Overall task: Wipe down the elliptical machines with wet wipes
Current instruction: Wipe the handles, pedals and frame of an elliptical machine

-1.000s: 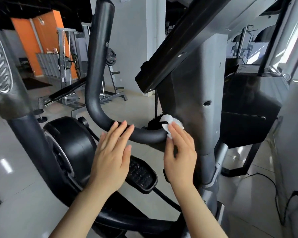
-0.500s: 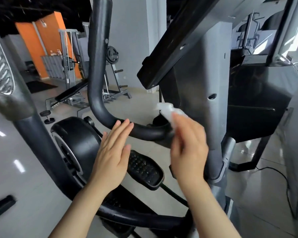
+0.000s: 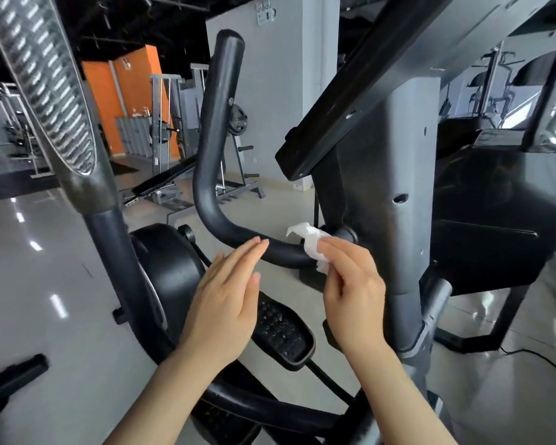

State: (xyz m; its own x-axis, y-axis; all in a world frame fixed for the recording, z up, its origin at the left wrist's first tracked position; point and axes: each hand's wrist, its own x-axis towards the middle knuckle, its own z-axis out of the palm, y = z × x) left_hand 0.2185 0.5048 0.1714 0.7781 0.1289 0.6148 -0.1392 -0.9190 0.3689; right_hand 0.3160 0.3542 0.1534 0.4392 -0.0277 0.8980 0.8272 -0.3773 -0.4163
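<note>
Head view, right hand (image 3: 350, 293) pinching wet wipe (image 3: 312, 244) against handlebar (image 3: 212, 162), bar rising upward

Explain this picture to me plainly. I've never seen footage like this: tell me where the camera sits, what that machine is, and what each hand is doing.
The camera is worn on a person's head and looks forward and down, so the two bare arms reaching in from the bottom are the wearer's own. The setting is a gym. The big dark machine is an elliptical trainer: a grey center column, a curved black handlebar coming out of it, and a studded foot pedal below. The right hand pinches a crumpled white wet wipe against the handlebar where it meets the column. The left hand is flat and open, fingertips at the bar, holding nothing. Weight racks stand behind.
</note>
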